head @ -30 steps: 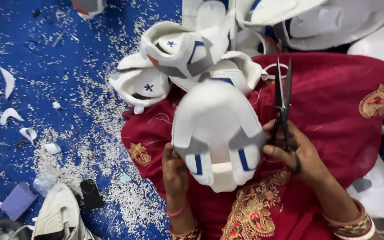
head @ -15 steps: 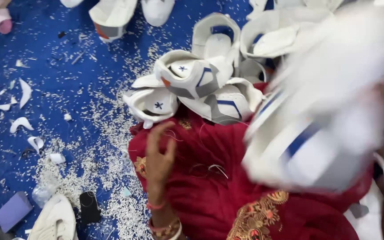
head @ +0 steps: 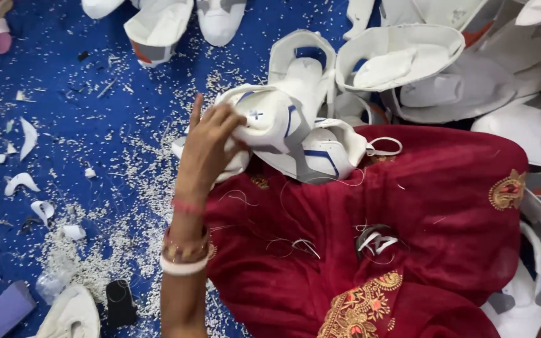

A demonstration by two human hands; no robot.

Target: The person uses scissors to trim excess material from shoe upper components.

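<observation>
**A:** What took up most of the view?

**B:** A blue floor (head: 64, 125), strewn with white crumbs and offcuts, spread out to the left of the left hand. A dark red embroidered cloth (head: 408, 231) lay draped to the right of that hand and below it. Beyond the hand, and off to its right, sat a heap of white shoe uppers (head: 421, 69).

**A:** And the hands themselves?

**B:** The left hand (head: 211, 141) was curled around a white shoe upper with blue trim (head: 277, 119), fingers wrapped over its left edge, with the forefinger pointing up and away. That upper rested at the near edge of the heap, partly over the top edge of the red cloth. Bangles (head: 185, 253) ringed the wrist. Of the right hand, only a sliver of arm showed at the bottom right corner, so I could not tell how it stood.

**A:** Anything smaller?

**B:** A second blue-trimmed upper (head: 324, 153) lay just right of the held one, touching it. Loose threads (head: 377, 241) sat on the cloth, lower right of the hand. A small black object (head: 120, 303) and a purple block (head: 6, 308) lay on the floor, lower left of the wrist.
</observation>
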